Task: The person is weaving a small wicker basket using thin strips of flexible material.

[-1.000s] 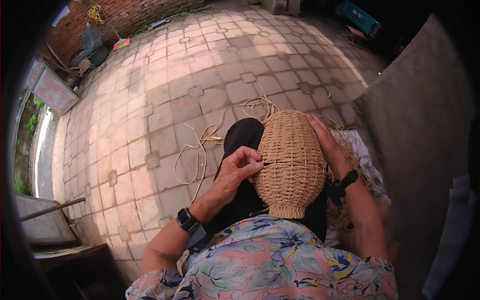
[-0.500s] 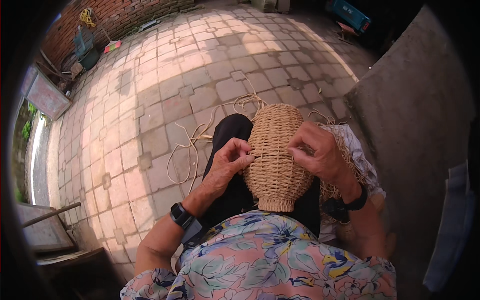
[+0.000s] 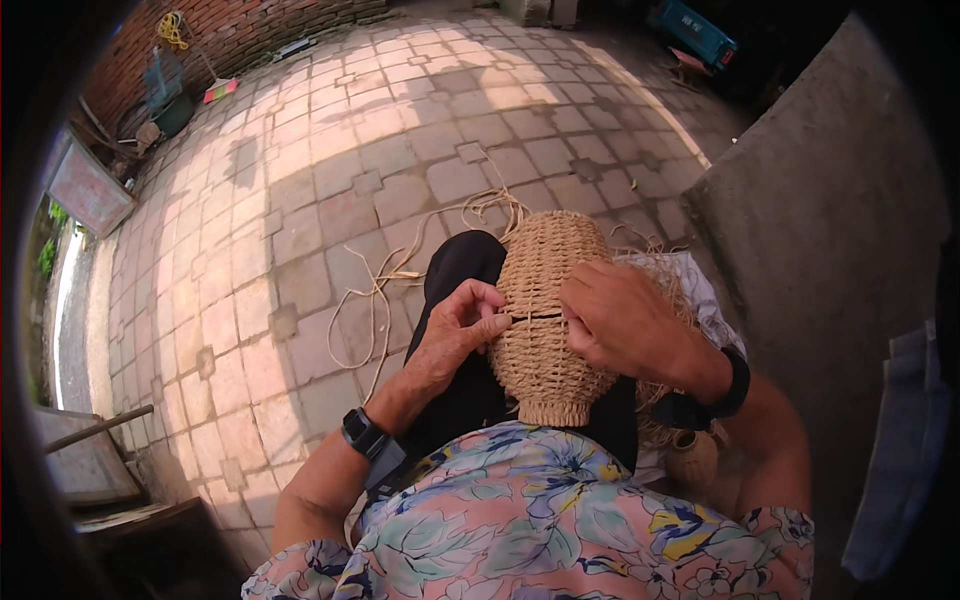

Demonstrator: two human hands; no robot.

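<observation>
A tan woven basket (image 3: 545,375), vase-shaped with a narrow neck, lies across my lap, its neck toward my body. A dark slit runs across the weave at its middle. At the left end of this slit, my left hand (image 3: 462,332) pinches the basket's side between thumb and fingers. My right hand (image 3: 620,318) lies over the right half with curled fingers pressed at the slit. Its fingertips are partly hidden, and I cannot make out what they pinch. Loose tan cord (image 3: 378,285) trails onto the paving beyond my left knee (image 3: 465,260).
A white cloth (image 3: 705,290) with a heap of cord lies at my right, beside a small round woven pot (image 3: 691,458). A concrete slab (image 3: 820,220) rises farther right. Boards (image 3: 90,185) and a broom (image 3: 220,89) stand at the far left.
My right hand has moved left over the basket, its fingers now at the middle. The slit in the weave looks wider. My left hand keeps its pinch at the side.
</observation>
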